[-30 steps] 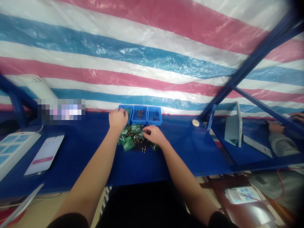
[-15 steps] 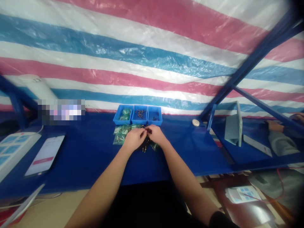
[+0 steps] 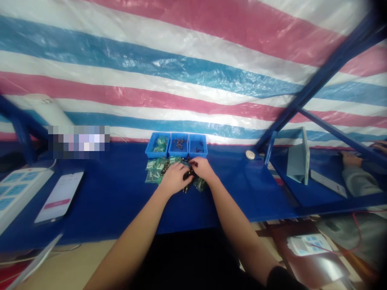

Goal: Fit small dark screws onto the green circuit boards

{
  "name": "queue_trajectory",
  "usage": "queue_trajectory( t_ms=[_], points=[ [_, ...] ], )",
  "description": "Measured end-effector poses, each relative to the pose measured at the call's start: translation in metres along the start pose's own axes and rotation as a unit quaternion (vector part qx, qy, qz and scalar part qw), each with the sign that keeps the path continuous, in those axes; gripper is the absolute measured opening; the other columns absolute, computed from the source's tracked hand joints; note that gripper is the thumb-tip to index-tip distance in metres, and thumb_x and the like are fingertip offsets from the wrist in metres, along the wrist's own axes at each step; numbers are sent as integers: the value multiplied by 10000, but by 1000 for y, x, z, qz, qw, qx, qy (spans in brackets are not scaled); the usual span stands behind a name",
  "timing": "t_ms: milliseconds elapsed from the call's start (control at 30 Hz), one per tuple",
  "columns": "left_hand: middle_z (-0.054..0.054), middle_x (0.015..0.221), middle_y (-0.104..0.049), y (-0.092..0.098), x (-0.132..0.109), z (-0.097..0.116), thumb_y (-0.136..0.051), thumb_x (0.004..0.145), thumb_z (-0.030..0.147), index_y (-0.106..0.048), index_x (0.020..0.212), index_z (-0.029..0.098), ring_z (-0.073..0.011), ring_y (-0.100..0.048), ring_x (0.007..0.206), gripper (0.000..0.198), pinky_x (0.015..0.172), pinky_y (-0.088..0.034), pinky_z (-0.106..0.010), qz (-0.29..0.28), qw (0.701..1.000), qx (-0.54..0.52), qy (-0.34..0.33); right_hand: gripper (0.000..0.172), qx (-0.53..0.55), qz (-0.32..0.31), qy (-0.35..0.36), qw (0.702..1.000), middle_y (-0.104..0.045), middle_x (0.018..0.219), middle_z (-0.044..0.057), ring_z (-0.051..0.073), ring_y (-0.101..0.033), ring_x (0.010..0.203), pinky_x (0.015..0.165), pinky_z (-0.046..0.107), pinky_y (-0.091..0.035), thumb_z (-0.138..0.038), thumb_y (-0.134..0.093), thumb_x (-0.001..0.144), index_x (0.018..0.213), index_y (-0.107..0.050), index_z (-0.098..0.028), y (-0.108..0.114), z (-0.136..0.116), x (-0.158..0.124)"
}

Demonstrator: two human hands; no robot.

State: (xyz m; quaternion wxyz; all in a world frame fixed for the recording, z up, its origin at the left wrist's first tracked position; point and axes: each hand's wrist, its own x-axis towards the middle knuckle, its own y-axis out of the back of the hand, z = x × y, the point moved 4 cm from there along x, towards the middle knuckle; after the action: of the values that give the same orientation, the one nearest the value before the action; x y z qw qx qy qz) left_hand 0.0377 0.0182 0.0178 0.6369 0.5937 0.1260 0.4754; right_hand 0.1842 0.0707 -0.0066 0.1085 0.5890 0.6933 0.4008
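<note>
The left hand (image 3: 174, 179) and the right hand (image 3: 203, 169) met over a heap of small brass-and-black parts (image 3: 185, 188) on the blue bench (image 3: 121, 193). Both hands were curved and partly closed, with the right fingertips (image 3: 193, 164) pinched toward the heap. Whether either hand gripped a part could not be told, because the fingers hid what lay between them. Working close together and low over the heap suited parts this small, since fingertips could take 1 piece at a time without scattering the rest.

The heap lay just in front of 3 blue bins, and green packets (image 3: 154, 176) lay beside it on the left. At least 4 packets showed there, though the overlap prevented an exact count, and 1 more lay under the right hand's edge (image 3: 200, 184). The left bin (image 3: 155, 155) held green packets, the middle bin (image 3: 177, 156) held many small parts, and the right bin (image 3: 198, 156) held a few dark ones.

Farther left lay 1 phone (image 3: 59, 197) and 1 power strip (image 3: 18, 189). To the right, beyond a steel brace (image 3: 329, 157), was 1 co-worker's hand (image 3: 350, 160).
</note>
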Motion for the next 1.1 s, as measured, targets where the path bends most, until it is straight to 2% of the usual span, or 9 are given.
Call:
queue_trajectory(
  t_ms=[100,200,267,400,633,767,867,1000,1100],
  points=[
    [-78,991,-583,4,-1,8,-596,843,499,-621,1034,228,-272,-532,997,332,931,-407,-452,-4,1000,-24,0,282,-5,-14,10,1000,-699,946,79,182,-630,862,853,313,-493,-29,-551,784,955,-733,-160,0,-3,0],
    [-101,1140,-554,1,-2,17,-686,698,652,-567,1114,238,-332,-482,1094,599,936,-381,-498,-11,999,-36,-1,298,-6,-35,16,999,-683,948,77,182,-620,859,840,305,-487,-40,-574,777,1002,-729,-157,2,-6,-2],
    [-129,1213,-523,-3,-3,21,-710,664,660,-544,1121,230,-361,-449,1147,650,951,-360,-514,-6,1000,-23,1,282,-7,-42,14,999,-668,945,77,179,-613,840,817,295,-486,-53,-575,782,996,-731,-149,2,-8,-2],
    [-144,1224,-514,-13,-2,21,-705,757,519,-536,1093,208,-352,-440,1174,488,965,-333,-512,0,1000,30,5,202,-27,-40,5,999,-655,912,87,181,-601,804,793,304,-486,-76,-573,798,908,-731,-135,3,-8,-2],
    [-128,1142,-566,-18,4,10,-609,862,350,-578,1079,228,-323,-466,1123,251,943,-328,-503,5,996,90,16,218,-17,-11,0,1000,-686,935,81,178,-622,853,849,314,-496,-102,-583,822,964,-733,-171,5,-4,0],
    [-133,1124,-592,-18,7,8,-578,880,318,-600,1071,215,-331,-485,1109,218,922,-340,-501,16,995,97,33,236,32,46,-13,998,-694,921,58,150,-634,788,807,293,-522,-100,-591,793,971,-726,-177,8,0,1],
    [-144,1141,-606,-12,6,6,-527,908,305,-592,1134,197,-331,-500,1113,258,923,-341,-496,46,994,80,51,266,73,79,-18,994,-705,952,48,143,-648,797,801,284,-534,-97,-580,770,983,-714,-186,10,-4,0],
    [-139,1146,-633,-1,0,-4,-457,945,290,-571,1215,200,-309,-541,1089,307,909,-358,-463,107,989,49,92,280,130,98,-6,987,-710,967,46,147,-663,830,814,292,-545,-121,-587,753,998,-706,-188,13,-15,-2],
    [-121,1077,-670,4,-3,-13,-445,955,291,-611,1156,209,-291,-578,1029,274,891,-374,-440,130,985,36,105,252,163,103,2,981,-708,952,48,149,-669,825,804,295,-553,-154,-602,762,988,-708,-186,14,-22,-3]
  ],
)
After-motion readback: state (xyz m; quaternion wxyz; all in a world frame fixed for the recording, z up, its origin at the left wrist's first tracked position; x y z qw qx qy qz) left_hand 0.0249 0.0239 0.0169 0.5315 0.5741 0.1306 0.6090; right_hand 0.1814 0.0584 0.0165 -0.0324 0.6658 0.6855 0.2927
